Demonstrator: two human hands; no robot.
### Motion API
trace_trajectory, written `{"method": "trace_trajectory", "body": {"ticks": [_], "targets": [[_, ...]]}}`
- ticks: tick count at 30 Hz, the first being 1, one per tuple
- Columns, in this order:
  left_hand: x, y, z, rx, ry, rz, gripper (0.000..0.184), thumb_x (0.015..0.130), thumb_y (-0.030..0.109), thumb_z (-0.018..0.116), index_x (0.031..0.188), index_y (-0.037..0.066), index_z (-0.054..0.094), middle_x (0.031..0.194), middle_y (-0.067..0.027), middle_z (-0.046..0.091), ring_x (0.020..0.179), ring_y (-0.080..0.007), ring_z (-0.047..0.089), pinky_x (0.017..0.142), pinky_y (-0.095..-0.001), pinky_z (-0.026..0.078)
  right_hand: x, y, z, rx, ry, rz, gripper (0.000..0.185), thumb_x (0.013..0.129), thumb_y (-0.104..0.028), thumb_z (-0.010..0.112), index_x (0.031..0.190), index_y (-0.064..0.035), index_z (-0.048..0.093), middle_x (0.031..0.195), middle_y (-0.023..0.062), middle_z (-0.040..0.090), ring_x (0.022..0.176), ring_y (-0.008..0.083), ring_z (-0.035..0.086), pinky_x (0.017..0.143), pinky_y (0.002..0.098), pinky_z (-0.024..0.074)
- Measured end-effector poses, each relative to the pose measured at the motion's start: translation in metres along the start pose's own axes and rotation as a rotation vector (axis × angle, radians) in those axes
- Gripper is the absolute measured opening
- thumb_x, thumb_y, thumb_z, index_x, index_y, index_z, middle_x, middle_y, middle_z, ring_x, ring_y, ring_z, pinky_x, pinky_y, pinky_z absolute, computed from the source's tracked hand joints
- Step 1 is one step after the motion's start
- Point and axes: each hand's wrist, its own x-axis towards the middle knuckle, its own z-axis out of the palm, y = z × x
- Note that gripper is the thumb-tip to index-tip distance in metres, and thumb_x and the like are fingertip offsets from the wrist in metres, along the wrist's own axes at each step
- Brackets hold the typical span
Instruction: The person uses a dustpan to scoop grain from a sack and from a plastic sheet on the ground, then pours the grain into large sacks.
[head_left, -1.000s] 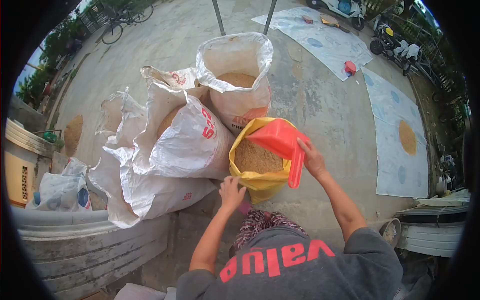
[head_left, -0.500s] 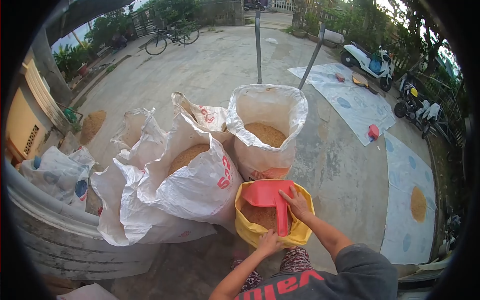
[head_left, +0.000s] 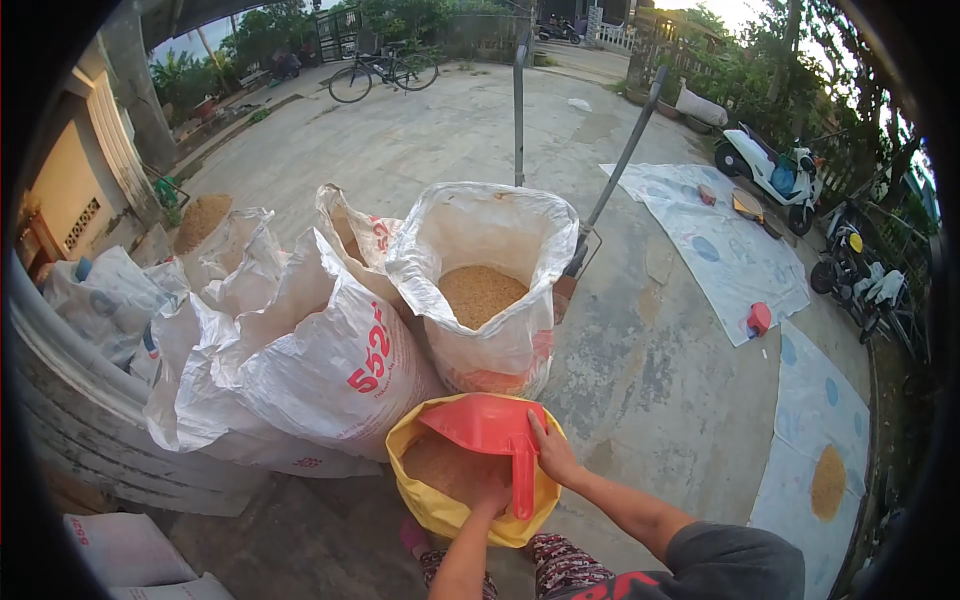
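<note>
A red plastic dustpan (head_left: 482,425) lies across the mouth of a yellow bag (head_left: 425,500), its handle pointing down toward me. My right hand (head_left: 553,452) grips the dustpan's right edge, by the bag's rim. Inside the bag, my left hand (head_left: 490,493) reaches down into the brown grain (head_left: 448,468). Its fingers are hidden by the grain and the dustpan's handle. Just beyond the yellow bag stands a tall open white sack (head_left: 480,355), partly filled with grain (head_left: 482,296).
More open white sacks (head_left: 330,375) crowd the left side. Two metal bars (head_left: 519,120) rise behind the tall sack. To the right, plastic sheets (head_left: 715,240) hold a grain pile (head_left: 828,483) and a red scoop (head_left: 759,319). Motorbikes (head_left: 770,172) and a bicycle (head_left: 385,72) stand farther off.
My left hand has moved from the near rim down into the yellow bag. My right hand stays on the dustpan's edge. The view has shifted, so bag and sacks appear lower and farther left.
</note>
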Motion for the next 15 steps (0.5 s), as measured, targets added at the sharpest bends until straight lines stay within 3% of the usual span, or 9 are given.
{"method": "trace_trajectory", "body": {"ticks": [1,2,7,13,15], "targets": [[-0.003,0.008,-0.001,-0.065,0.004,-0.025,0.044,0.069,0.035,0.059,0.1,0.004,0.053,0.095,-0.0179,0.056,0.091,-0.0345,0.053,0.078,-0.0421,0.041,0.002,0.004,0.0,0.06,0.044,-0.033,0.071,0.072,0.001,0.046,0.134,-0.0132,0.017,0.092,0.0221,0.045,0.082,0.0367,0.049,0.072,0.0416,0.0424],[-0.008,0.034,-0.024,-0.266,0.219,0.165,0.038,0.072,0.027,0.058,0.101,0.003,0.052,0.094,-0.019,0.055,0.089,-0.0336,0.053,0.078,-0.041,0.041,0.004,0.007,0.002,0.078,0.053,-0.057,0.07,0.071,0.003,0.045,0.134,-0.0123,0.019,0.096,0.0221,0.045,0.086,0.0368,0.048,0.076,0.0407,0.0413],[-0.031,0.046,0.056,-0.345,0.183,0.106,0.037,0.073,0.026,0.057,0.102,0.003,0.051,0.095,-0.0189,0.055,0.089,-0.033,0.052,0.078,-0.0404,0.041,0.012,0.012,0.031,0.049,0.172,-0.201,0.063,0.075,-0.002,0.043,0.133,-0.0149,0.022,0.091,0.0209,0.045,0.08,0.0353,0.05,0.068,0.0399,0.0428],[-0.028,0.039,0.059,-0.393,0.117,0.057,0.036,0.074,0.024,0.056,0.102,0.003,0.051,0.095,-0.0189,0.055,0.089,-0.0322,0.052,0.078,-0.0396,0.041,-0.001,0.012,0.039,-0.083,0.013,-0.028,0.066,0.074,0.0,0.042,0.134,-0.011,0.017,0.081,0.0185,0.046,0.071,0.032,0.048,0.065,0.0391,0.0421],[-0.02,0.046,0.056,-0.41,0.105,0.05,0.035,0.075,0.024,0.055,0.103,0.003,0.05,0.096,-0.0189,0.054,0.089,-0.0319,0.052,0.077,-0.0393,0.041,-0.013,0.01,0.022,-0.094,0.082,-0.013,0.065,0.075,-0.004,0.044,0.133,-0.0074,0.017,0.074,0.0206,0.049,0.064,0.0332,0.053,0.055,0.04,0.044]]}}
